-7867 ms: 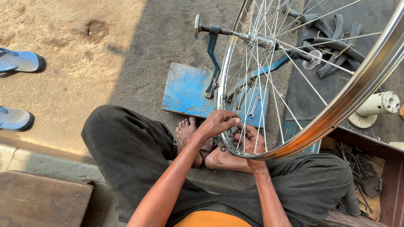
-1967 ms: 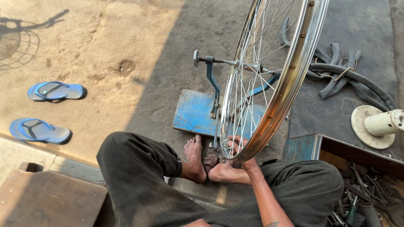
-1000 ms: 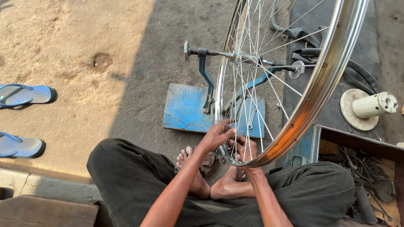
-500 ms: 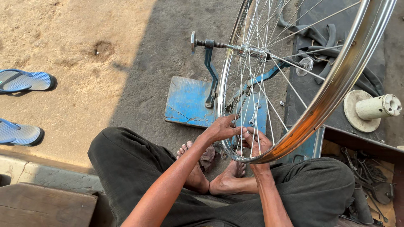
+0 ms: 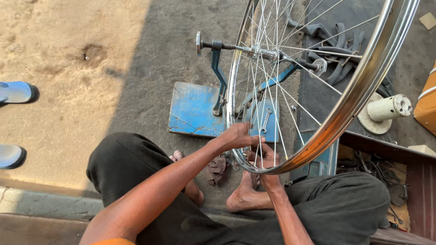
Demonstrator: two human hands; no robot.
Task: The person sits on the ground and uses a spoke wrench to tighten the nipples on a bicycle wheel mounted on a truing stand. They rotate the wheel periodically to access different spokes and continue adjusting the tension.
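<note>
A shiny metal bicycle wheel (image 5: 363, 86) stands upright in a blue truing stand (image 5: 195, 111), its axle (image 5: 254, 49) held across the top. My left hand (image 5: 236, 136) grips the lower rim from the left side, fingers curled over it among the spokes. Just behind the rim's lowest part, my right hand (image 5: 268, 159) is closed around the spokes; whether it holds a small tool is hidden. Both hands sit above my bare feet (image 5: 243, 197), between my knees in dark trousers.
A spanner (image 5: 265, 120) lies on the blue base plate. Old black tyres and tubes (image 5: 336, 50) are piled behind the wheel. A white post on a round base (image 5: 386, 109) stands at right, beside a wooden box of tools (image 5: 390, 181). Blue sandals (image 5: 16, 92) lie at left.
My left arm, out of sight two seconds ago, has come back onto the rim. The view has shifted slightly; both hands stay at the wheel's lowest part.
</note>
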